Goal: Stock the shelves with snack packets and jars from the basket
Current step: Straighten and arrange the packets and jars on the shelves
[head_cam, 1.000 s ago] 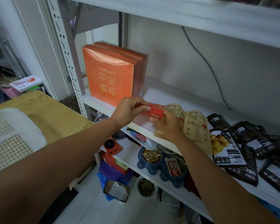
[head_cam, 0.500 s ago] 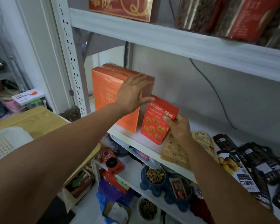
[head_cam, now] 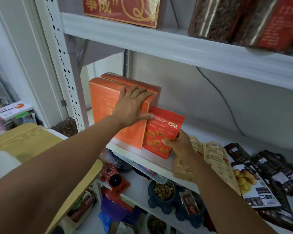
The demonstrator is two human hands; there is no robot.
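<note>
A red snack packet (head_cam: 162,132) stands upright on the white middle shelf (head_cam: 159,163), right beside two upright orange boxes (head_cam: 103,105). My right hand (head_cam: 179,144) grips the packet's lower right side, thumb across its front. My left hand (head_cam: 134,105) lies flat with straight fingers on the front orange box's top corner, its thumb touching the packet's upper left edge. The white basket (head_cam: 0,166) shows only as a corner at the far left, on a yellow table.
Tan packets (head_cam: 215,159) and several black packets (head_cam: 269,176) lie flat on the shelf to the right. The upper shelf (head_cam: 176,46) carries a red box and dark jars. Lower shelves hold bowls of nuts (head_cam: 163,191) and red boxes. A perforated upright (head_cam: 64,70) stands left.
The red packet has gone from being held flat in both hands to standing on the shelf against the orange boxes. My left hand moved onto the orange box. The view tilted upward.
</note>
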